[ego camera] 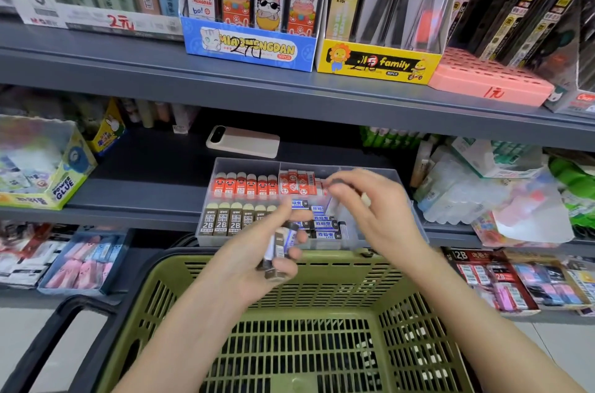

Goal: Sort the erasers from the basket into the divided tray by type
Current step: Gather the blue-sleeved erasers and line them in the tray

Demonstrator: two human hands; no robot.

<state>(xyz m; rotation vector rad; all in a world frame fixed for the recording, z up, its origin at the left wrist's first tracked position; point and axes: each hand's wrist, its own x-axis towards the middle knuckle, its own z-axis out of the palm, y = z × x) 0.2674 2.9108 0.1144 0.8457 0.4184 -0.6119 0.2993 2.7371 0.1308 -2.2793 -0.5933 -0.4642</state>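
Left hand (256, 264): fingers curled round a bundle (279, 248) of several erasers and gripping it. The bundle stands roughly upright in the fist. Its dark lower ends stick out below the fingers and its upper ends show above them. At least one piece has a blue-white sleeve; the rest look dark or brown. The fingers wrap the bundle's right side and the thumb rises along its left. The hand hangs over the back rim of the basket (335, 259), just in front of the tray (248, 164).

Right hand (376, 215): motion-blurred, above the tray's right part, fingers bent, tips toward the back middle section. There is a dark smear at the fingertips and a pale bit under the palm. Can't tell whether it holds anything or what that would be.

The tray is clear plastic and sits on the shelf (145, 196) directly behind the basket. Sections in view:
- back left: red face erasers (244, 185), standing in a row
- back middle: red-white erasers (296, 182)
- front left: brown 2B erasers (228, 220), standing in a row
- front middle: blue-white erasers (325, 225), stacked flat, same sleeve as the one in the bundle
- right part: mostly hidden by the right hand, contents unreadable

The basket is green and slotted, below both forearms. No erasers can be made out on its floor from this view.

A phone (243, 141) lies flat on the shelf behind the tray, not touching it. A glue box (64, 173) sits on the same shelf, far left.
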